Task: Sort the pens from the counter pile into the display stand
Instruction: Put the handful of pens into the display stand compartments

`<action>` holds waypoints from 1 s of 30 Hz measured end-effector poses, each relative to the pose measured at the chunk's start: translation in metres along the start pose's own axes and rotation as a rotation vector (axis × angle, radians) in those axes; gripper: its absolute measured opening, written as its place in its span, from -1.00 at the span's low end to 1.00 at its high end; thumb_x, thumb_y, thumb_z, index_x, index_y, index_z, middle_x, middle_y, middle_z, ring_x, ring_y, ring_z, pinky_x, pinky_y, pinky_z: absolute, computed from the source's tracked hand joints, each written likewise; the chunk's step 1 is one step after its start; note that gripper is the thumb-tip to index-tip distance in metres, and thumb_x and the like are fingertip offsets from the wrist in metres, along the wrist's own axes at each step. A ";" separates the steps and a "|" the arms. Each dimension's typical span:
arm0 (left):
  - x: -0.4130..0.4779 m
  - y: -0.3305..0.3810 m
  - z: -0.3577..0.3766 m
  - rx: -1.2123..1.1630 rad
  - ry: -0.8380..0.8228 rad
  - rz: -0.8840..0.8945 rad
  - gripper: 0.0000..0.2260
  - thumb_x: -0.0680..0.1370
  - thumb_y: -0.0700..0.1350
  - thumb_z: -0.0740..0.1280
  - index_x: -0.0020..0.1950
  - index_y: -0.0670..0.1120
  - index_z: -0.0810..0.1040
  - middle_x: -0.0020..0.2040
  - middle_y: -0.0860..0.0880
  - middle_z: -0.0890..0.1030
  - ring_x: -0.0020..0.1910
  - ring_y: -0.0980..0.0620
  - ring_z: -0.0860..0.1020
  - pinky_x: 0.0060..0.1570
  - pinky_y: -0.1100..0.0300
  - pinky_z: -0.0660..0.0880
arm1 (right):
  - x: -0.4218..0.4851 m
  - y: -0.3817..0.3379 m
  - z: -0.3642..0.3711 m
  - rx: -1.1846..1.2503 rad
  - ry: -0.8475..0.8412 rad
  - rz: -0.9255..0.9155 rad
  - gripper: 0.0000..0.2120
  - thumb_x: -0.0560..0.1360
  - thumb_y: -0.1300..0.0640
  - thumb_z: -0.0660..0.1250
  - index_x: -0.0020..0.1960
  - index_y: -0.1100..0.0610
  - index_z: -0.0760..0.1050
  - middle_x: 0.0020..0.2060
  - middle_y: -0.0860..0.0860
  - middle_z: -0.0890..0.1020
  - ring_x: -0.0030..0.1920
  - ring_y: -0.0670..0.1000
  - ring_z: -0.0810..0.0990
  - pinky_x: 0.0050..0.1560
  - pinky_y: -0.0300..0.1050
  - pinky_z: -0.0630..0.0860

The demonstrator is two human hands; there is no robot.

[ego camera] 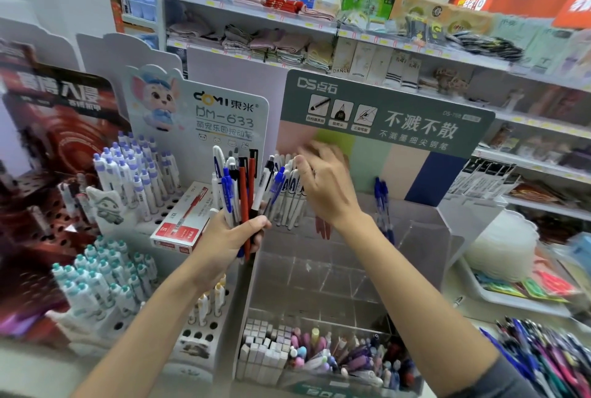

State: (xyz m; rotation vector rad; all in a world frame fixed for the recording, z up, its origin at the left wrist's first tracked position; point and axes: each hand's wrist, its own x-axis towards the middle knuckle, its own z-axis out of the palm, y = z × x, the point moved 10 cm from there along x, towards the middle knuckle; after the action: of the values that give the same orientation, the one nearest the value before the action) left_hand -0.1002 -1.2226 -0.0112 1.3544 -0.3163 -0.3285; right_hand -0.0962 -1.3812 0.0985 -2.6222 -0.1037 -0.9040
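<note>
Several mixed pens [238,193] stand clutched in the left hand [230,237]. White pens [287,202] fill the top corner of the display stand [319,269], with the right hand [323,183] on them, grip unclear. A few blue pens [382,202] are slotted and the worktop pile [543,356] waits: early days, I'd judge.

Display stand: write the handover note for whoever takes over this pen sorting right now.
Left hand grips a mixed bundle of pens: red, blue, white and black.
Right hand is on the white pens in the top row of the clear display stand; blur hides whether it pinches one.
Done: white pens and blue pens are grouped in separate top-row compartments.
Left: sort the bundle, then the counter pile at the lower right.
</note>
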 end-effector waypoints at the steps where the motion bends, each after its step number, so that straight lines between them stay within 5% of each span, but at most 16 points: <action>1: 0.000 0.001 0.001 0.002 -0.001 -0.001 -0.87 0.59 -0.17 0.32 0.02 -0.21 0.60 -0.39 -0.02 0.57 -0.40 0.11 0.52 -0.39 0.34 0.46 | -0.001 -0.002 0.002 -0.017 -0.035 -0.021 -0.53 0.67 -0.03 0.01 0.48 0.16 0.34 0.42 0.12 0.43 0.42 0.10 0.31 0.45 0.01 0.21; 3: 0.000 0.001 0.001 -0.002 0.002 -0.006 -0.86 0.59 -0.16 0.33 0.00 -0.23 0.61 -0.39 -0.04 0.57 -0.40 0.10 0.52 -0.39 0.34 0.46 | -0.004 -0.005 0.015 -0.036 -0.179 -0.056 -0.50 0.69 -0.05 -0.06 0.56 0.14 0.16 0.51 0.10 0.30 0.53 0.07 0.20 0.53 -0.03 0.06; 6: -0.002 0.000 0.006 -0.050 -0.032 -0.021 -0.85 0.59 -0.18 0.31 0.07 -0.23 0.59 -0.34 -0.03 0.60 -0.37 0.10 0.54 -0.36 0.32 0.48 | -0.010 -0.009 0.027 -0.084 -0.275 -0.072 -0.51 0.70 -0.04 -0.07 0.56 0.15 0.16 0.52 0.08 0.28 0.55 0.06 0.14 0.56 -0.05 -0.04; 10: -0.004 0.002 0.015 -0.226 -0.110 -0.051 -0.77 0.53 -0.19 0.33 0.18 -0.16 0.54 -0.15 -0.11 0.65 -0.30 0.06 0.56 -0.33 0.25 0.51 | -0.013 -0.017 -0.032 0.240 0.093 -0.037 -0.58 0.61 -0.02 0.14 0.40 0.12 0.45 0.27 0.01 0.58 0.33 -0.03 0.45 0.37 -0.03 0.33; 14: -0.005 0.004 0.032 -0.258 -0.187 -0.067 -0.67 0.49 -0.14 0.36 0.24 -0.17 0.50 -0.11 -0.14 0.66 -0.25 0.02 0.59 -0.31 0.22 0.53 | -0.020 -0.018 -0.019 0.676 -0.161 0.147 -0.64 0.54 0.07 0.36 0.32 0.00 0.48 0.02 0.00 0.65 -0.01 -0.01 0.65 0.04 -0.02 0.62; 16: -0.006 0.002 0.044 -0.245 -0.209 -0.093 -0.69 0.49 -0.14 0.35 0.21 -0.20 0.52 -0.10 -0.14 0.67 -0.26 0.02 0.61 -0.35 0.23 0.55 | -0.024 -0.013 -0.020 0.642 -0.178 0.160 -0.69 0.53 0.20 0.39 0.26 0.06 0.54 -0.03 0.04 0.68 -0.04 0.03 0.67 0.01 0.08 0.64; 19: -0.010 -0.003 0.066 -0.175 -0.317 -0.151 -0.77 0.53 -0.11 0.34 0.12 -0.21 0.51 -0.17 -0.11 0.62 -0.32 0.05 0.55 -0.37 0.23 0.51 | -0.031 -0.002 -0.028 0.665 -0.166 0.220 -0.74 0.52 0.27 0.40 0.19 0.12 0.56 -0.05 0.08 0.68 -0.05 -0.04 0.65 0.02 -0.06 0.63; 23: -0.011 -0.004 0.082 -0.137 -0.395 -0.132 -0.78 0.51 -0.09 0.36 0.07 -0.20 0.50 -0.22 -0.09 0.54 -0.35 0.07 0.46 -0.37 0.23 0.44 | -0.041 0.011 -0.035 0.734 -0.195 0.289 -0.69 0.50 0.18 0.46 0.22 0.10 0.53 -0.01 0.03 0.67 -0.02 -0.12 0.64 -0.01 -0.25 0.55; 26: -0.017 -0.007 0.097 -0.124 -0.473 -0.134 -0.82 0.52 -0.16 0.37 0.06 -0.21 0.49 -0.21 -0.12 0.52 -0.35 0.06 0.44 -0.36 0.22 0.42 | -0.047 0.019 -0.035 0.652 -0.259 0.317 -0.54 0.47 0.03 0.48 0.33 -0.01 0.48 0.14 -0.02 0.63 0.17 -0.11 0.58 0.15 -0.16 0.54; 30: -0.019 -0.013 0.110 -0.062 -0.496 -0.122 -0.85 0.56 -0.30 0.34 0.12 -0.21 0.51 -0.26 -0.10 0.49 -0.34 0.05 0.44 -0.35 0.21 0.43 | -0.046 0.021 -0.047 0.690 -0.252 0.299 -0.88 0.46 0.19 0.49 0.00 0.10 0.64 -0.14 -0.06 0.68 -0.16 -0.05 0.61 -0.04 -0.08 0.59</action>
State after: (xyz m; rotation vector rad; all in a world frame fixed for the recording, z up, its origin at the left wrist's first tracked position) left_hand -0.1627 -1.3163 -0.0042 1.2215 -0.6305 -0.7739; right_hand -0.1560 -1.4156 0.0981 -2.0128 -0.0682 -0.3413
